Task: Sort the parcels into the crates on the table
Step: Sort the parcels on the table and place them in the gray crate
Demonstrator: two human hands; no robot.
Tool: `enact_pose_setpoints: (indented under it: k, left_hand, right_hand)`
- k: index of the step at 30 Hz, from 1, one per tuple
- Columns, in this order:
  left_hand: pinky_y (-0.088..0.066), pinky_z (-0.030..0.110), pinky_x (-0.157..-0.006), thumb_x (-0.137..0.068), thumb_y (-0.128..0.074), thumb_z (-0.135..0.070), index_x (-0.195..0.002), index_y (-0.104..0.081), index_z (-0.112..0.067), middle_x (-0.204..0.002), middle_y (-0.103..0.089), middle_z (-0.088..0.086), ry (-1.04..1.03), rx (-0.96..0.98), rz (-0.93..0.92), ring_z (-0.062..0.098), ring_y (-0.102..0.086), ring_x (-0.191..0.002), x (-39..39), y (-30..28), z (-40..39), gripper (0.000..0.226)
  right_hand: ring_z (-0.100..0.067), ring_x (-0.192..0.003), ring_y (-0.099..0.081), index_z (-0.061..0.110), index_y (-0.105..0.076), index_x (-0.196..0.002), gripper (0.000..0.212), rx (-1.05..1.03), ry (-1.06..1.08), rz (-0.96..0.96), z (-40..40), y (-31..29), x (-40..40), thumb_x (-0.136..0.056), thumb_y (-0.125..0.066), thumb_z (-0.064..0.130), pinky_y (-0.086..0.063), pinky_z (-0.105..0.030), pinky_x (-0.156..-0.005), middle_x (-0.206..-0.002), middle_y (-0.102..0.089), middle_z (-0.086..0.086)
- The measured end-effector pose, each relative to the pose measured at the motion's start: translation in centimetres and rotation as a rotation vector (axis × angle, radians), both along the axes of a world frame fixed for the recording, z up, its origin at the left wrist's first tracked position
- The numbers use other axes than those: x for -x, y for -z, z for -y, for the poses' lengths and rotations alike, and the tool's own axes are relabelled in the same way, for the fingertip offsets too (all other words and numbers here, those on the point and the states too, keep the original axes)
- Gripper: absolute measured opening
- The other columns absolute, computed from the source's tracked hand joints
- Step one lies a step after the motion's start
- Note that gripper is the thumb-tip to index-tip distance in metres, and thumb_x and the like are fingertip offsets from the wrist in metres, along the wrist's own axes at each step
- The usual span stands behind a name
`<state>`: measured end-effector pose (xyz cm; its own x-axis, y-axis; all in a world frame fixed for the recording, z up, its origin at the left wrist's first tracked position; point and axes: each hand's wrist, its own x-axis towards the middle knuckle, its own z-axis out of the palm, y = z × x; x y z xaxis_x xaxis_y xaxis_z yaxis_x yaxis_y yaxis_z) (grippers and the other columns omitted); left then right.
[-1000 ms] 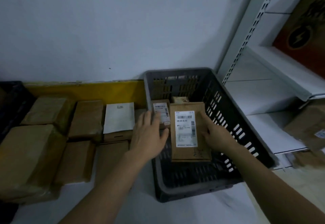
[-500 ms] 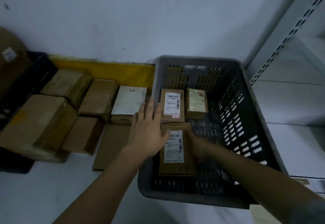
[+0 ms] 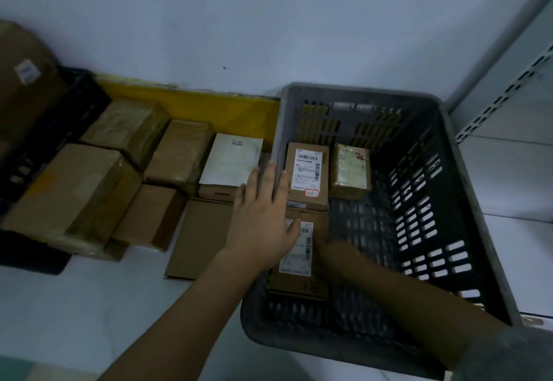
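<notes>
Both hands are down in the grey slotted plastic crate: the left hand lies spread, palm down, over the crate's left rim and the top corner of the flat brown cardboard parcel with a white barcode label, while the right hand reaches along that parcel's right edge; whether its fingers are curled on the edge I cannot tell, as they are in shadow. This parcel rests on the crate floor at the near left. Behind it in the crate sit a small brown labelled box and, to the right, a tape-wrapped yellowish packet. To finish well, slide the parcel flush to the left wall, label up, then release both hands together. Left of the crate, on the white surface, brown boxes and a white-topped box wait. Compared with half a second ago, the right hand has drawn slightly back along the edge; the parcel has barely moved.
</notes>
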<state>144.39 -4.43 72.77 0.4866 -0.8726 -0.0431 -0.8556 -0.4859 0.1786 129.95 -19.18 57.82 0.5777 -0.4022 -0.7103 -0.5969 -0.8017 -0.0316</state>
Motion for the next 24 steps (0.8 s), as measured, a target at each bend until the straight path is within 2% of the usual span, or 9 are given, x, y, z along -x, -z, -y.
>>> enact_pose_setpoints:
  k: [4,9,13,16,19,22,24]
  left_hand:
    - [-0.011,0.055,-0.131,-0.102,-0.044,-0.065,-0.170,0.002,-0.021,-0.178,0.013,0.006,-0.001,0.014,-0.005,0.034,0.007,-0.163,-0.1,0.2,0.1,0.093]
    - [-0.013,0.053,-0.132,-0.103,-0.043,-0.063,-0.169,-0.007,-0.022,-0.178,-0.002,0.006,-0.015,0.104,-0.034,0.030,0.000,-0.163,-0.1,0.2,-0.2,0.086]
    - [-0.012,0.050,-0.131,-0.105,-0.030,-0.066,-0.168,-0.022,-0.021,-0.176,-0.018,0.006,-0.060,0.233,-0.078,0.026,-0.011,-0.162,-1.0,-0.2,-1.5,0.078]
    - [-0.016,0.054,-0.131,-0.104,-0.023,-0.067,-0.168,-0.026,-0.021,-0.176,-0.022,0.008,-0.112,0.223,-0.063,0.028,-0.015,-0.162,-3.6,0.1,-3.3,0.079]
    - [-0.020,0.057,-0.129,-0.103,-0.025,-0.066,-0.167,-0.026,-0.021,-0.174,-0.024,0.011,-0.175,0.158,-0.020,0.033,-0.019,-0.160,-7.1,1.1,-5.8,0.078]
    - [-0.029,0.059,-0.124,-0.103,-0.031,-0.064,-0.165,-0.030,-0.022,-0.169,-0.033,0.013,-0.197,0.093,0.031,0.035,-0.029,-0.155,-10.5,3.0,-8.8,0.075]
    - [-0.031,0.058,-0.123,-0.103,-0.038,-0.063,-0.164,-0.031,-0.022,-0.166,-0.036,0.012,-0.189,0.043,0.032,0.035,-0.032,-0.153,-12.4,4.1,-10.8,0.074]
  right_hand:
    - [-0.038,-0.133,-0.053,0.021,-0.021,-0.164,0.093,0.112,-0.058,-0.030,0.0,-0.5,-0.4,-0.094,-0.070,0.058,-0.051,-0.051,-0.103,-0.148,-0.051,-0.017]
    - [-0.035,-0.136,-0.050,0.022,-0.038,-0.157,0.078,0.207,-0.023,0.001,0.6,-3.1,-1.7,-0.096,-0.067,0.060,-0.049,-0.053,-0.104,-0.150,-0.051,-0.013]
    - [-0.034,-0.138,-0.049,0.023,-0.029,-0.161,0.083,0.315,0.030,0.241,0.8,-7.3,-2.5,-0.099,-0.056,0.070,-0.049,-0.052,-0.106,-0.153,-0.049,-0.013]
    - [-0.036,-0.134,-0.051,0.021,-0.037,-0.159,0.078,0.402,0.073,0.467,0.3,-10.7,-3.1,-0.102,-0.039,0.074,-0.052,-0.051,-0.104,-0.147,-0.054,-0.014]
    - [-0.040,-0.138,-0.048,0.015,-0.045,-0.159,0.088,0.420,0.168,0.707,-1.9,-13.8,-4.3,-0.099,-0.023,0.076,-0.050,-0.055,-0.109,-0.151,-0.055,-0.017]
    - [-0.041,-0.141,-0.047,0.009,-0.053,-0.154,0.085,0.443,0.190,0.916,-5.2,-16.2,-6.6,-0.101,-0.029,0.071,-0.045,-0.054,-0.115,-0.152,-0.056,-0.019]
    - [-0.040,-0.140,-0.048,0.009,-0.054,-0.152,0.079,0.471,0.170,0.988,-8.0,-17.3,-8.5,-0.103,-0.035,0.067,-0.044,-0.054,-0.117,-0.148,-0.057,-0.019]
